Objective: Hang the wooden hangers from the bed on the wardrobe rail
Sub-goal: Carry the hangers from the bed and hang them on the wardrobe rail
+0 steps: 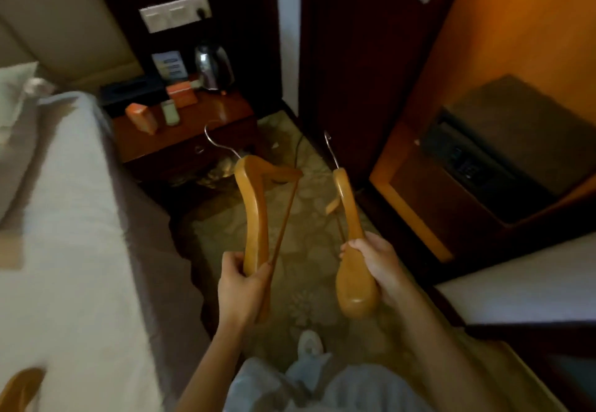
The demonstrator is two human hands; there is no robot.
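I hold one wooden hanger in each hand above the patterned carpet. My left hand (240,285) grips the lower end of the left hanger (254,215), whose metal hook points away toward the nightstand. My right hand (375,263) is closed around the right hanger (350,218), seen edge-on with its hook up and away. Another wooden hanger (19,389) lies on the white bed (64,234) at the bottom left corner. The open wardrobe (483,56) is at the right, lit orange inside; its rail is out of view.
A dark wooden nightstand (206,134) ahead holds a kettle (214,68), small boxes and a bottle. A dark safe (503,153) sits inside the wardrobe. The wardrobe's dark door (348,56) stands between nightstand and wardrobe. My shoe (309,342) is on the carpet.
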